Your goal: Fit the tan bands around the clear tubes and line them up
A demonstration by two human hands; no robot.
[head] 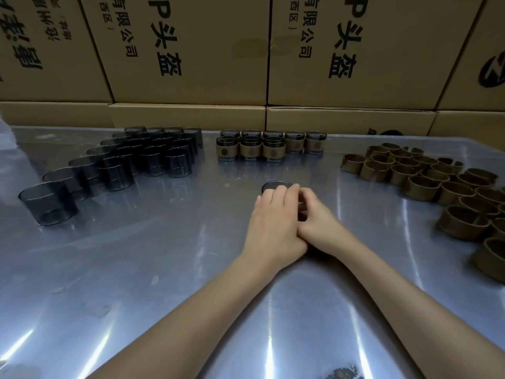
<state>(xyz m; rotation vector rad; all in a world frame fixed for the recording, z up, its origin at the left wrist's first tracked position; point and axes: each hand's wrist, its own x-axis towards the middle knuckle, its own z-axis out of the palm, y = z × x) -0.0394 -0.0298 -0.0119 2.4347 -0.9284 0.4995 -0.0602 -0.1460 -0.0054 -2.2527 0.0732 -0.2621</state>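
Observation:
One clear tube [276, 185] stands upright on the table's middle, mostly hidden behind my hands. My left hand [273, 222] wraps round its left side, fingers curled over the rim. My right hand [318, 218] grips it from the right, thumbs meeting in front. Whether a tan band sits on this tube is hidden. Several bare clear tubes [153, 155] stand in rows at the left. Several banded tubes [273, 147] are lined up in two rows at the back centre. A pile of loose tan bands [426, 184] lies at the right.
The shiny metal table [164, 255] reflects light. Stacked cardboard boxes [191, 50] with black print form a wall behind the table. A nearer bare tube [47, 202] stands at the far left.

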